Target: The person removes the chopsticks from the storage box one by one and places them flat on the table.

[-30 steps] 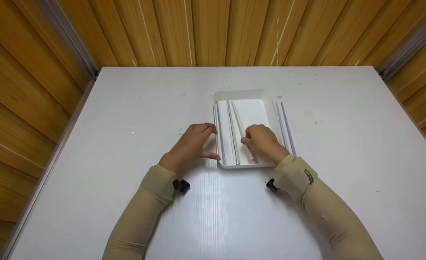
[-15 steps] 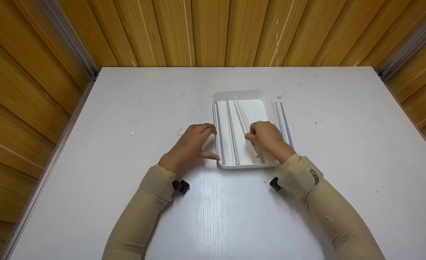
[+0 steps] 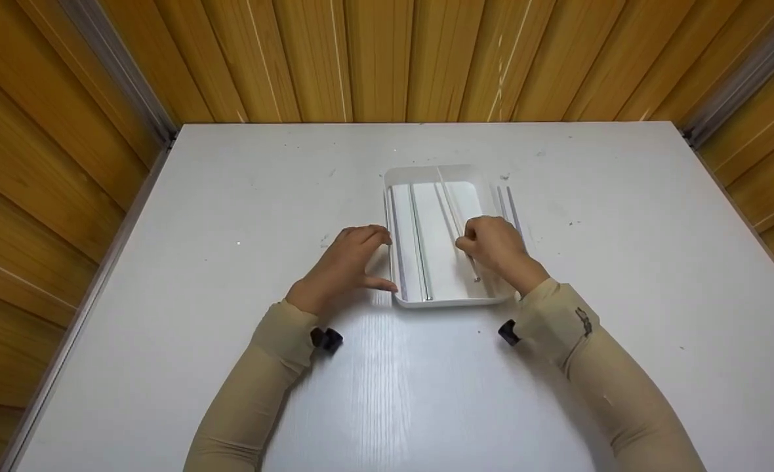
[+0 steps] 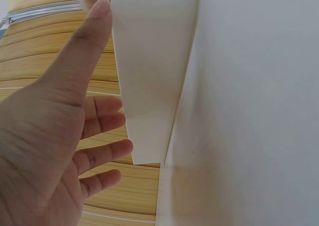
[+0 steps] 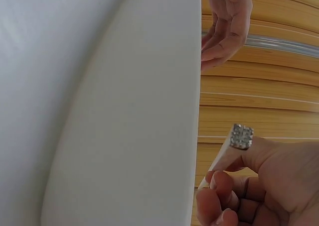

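My right hand [image 3: 494, 246] pinches a whitish chopstick [image 3: 447, 192] near its thick end, holding it aslant over the right half of a white rectangular tray [image 3: 452, 303]. The right wrist view shows the chopstick's square glittery end [image 5: 241, 136] sticking out beside the thumb. At the tray's left side, my left hand [image 3: 344, 265] is spread, with thumb and fingertips right at the rim. In the left wrist view its fingers [image 4: 104, 151] are extended alongside the tray wall [image 4: 154, 76]. Inside the tray lie a greenish chopstick [image 3: 420, 239] and a lilac chopstick [image 3: 397, 239], lengthwise on the left.
Just outside the tray's right wall lie slim lilac and bluish chopsticks [image 3: 514, 208], partly hidden by the right hand. The white table [image 3: 262, 196] reaches back to a wood-panelled wall [image 3: 380, 59].
My right hand has moved right and slightly away from me, carrying the chopstick from beside the greenish one toward the tray's right side. The left hand has stayed in place.
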Available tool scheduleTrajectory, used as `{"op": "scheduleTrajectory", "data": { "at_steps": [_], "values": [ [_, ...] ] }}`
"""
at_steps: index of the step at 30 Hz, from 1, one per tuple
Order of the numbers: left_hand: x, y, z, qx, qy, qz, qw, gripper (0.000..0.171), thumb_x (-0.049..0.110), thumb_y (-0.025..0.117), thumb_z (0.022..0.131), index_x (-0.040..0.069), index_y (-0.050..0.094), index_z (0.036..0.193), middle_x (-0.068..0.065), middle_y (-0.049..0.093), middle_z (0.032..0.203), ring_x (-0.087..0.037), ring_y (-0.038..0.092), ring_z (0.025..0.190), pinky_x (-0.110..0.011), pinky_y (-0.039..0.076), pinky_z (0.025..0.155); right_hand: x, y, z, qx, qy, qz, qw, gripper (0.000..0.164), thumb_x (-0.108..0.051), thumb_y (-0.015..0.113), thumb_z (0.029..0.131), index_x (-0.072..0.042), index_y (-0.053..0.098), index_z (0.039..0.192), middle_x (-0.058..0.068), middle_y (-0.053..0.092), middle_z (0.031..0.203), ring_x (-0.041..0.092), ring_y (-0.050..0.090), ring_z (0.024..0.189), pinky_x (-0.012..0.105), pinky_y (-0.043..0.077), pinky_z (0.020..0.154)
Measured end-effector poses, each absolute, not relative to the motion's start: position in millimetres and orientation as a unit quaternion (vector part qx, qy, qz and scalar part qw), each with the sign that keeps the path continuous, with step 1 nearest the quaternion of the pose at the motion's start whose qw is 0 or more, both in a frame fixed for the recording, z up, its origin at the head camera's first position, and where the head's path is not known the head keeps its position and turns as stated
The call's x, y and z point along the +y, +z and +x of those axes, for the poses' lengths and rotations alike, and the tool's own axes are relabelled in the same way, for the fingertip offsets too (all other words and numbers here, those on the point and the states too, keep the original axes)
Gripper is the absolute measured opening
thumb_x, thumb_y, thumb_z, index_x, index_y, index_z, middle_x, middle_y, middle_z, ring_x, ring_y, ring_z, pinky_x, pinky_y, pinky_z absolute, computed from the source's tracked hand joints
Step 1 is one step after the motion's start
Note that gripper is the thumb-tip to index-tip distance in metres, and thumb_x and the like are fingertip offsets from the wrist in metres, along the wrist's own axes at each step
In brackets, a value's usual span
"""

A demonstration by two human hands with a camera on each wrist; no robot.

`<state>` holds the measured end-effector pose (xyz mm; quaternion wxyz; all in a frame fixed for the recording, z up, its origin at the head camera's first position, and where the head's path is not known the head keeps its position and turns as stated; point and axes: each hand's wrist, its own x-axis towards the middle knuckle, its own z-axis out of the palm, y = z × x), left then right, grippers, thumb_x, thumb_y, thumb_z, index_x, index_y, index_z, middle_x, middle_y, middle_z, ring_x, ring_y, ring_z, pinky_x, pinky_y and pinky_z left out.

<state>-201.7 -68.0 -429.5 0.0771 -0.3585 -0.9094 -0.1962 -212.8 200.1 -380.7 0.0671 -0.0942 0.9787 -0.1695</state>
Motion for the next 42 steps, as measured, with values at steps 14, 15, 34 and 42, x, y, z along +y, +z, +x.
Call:
{"op": "scheduleTrajectory", "data": {
  "at_steps": [14,15,34,42],
  "values": [
    [-67.8,-430.2,-201.8,-0.912,-0.196,-0.353,0.069,0.077,0.056,0.077,0.066,0.006,0.056,0.121,-0.008,0.055,0.134,-0.025,0.051,0.128,-0.041,0.037,0.112,222.4,-375.7,-209.1,0.977,-0.189,-0.081,0.062,0.02,-0.016,0.052,0.088,-0.004,0.059,0.073,0.01,0.066,0.071,0.016,0.049,0.062,0.022,0.034,0.052],
    [-67.6,-430.2,-201.8,-0.912,-0.195,-0.353,0.069,0.077,0.056,0.077,0.066,0.006,0.056,0.121,-0.008,0.055,0.134,-0.025,0.051,0.128,-0.041,0.037,0.112,223.8,-375.6,-208.9,0.977,-0.189,-0.08,0.061,0.021,-0.017,0.051,0.088,-0.004,0.059,0.073,0.01,0.066,0.071,0.017,0.05,0.062,0.022,0.034,0.052],
    [-67.4,-430.7,-203.1,-0.907,-0.201,-0.362,0.083,0.077,0.056,0.077,0.065,0.005,0.057,0.12,-0.009,0.057,0.132,-0.025,0.052,0.126,-0.042,0.039,0.111,245.8,-373.0,-207.8,0.978,-0.192,-0.065,0.054,0.018,-0.015,0.049,0.087,-0.004,0.057,0.074,0.005,0.056,0.07,0.018,0.049,0.064,0.024,0.035,0.054],
    [-67.7,-430.3,-201.4,-0.907,-0.198,-0.362,0.084,0.078,0.055,0.077,0.065,0.005,0.056,0.121,-0.01,0.056,0.132,-0.025,0.052,0.126,-0.042,0.039,0.111,255.1,-371.6,-207.3,0.979,-0.187,-0.063,0.049,0.019,-0.015,0.049,0.085,-0.003,0.061,0.077,0.008,0.06,0.072,0.019,0.05,0.065,0.024,0.035,0.055]
  ]
}}
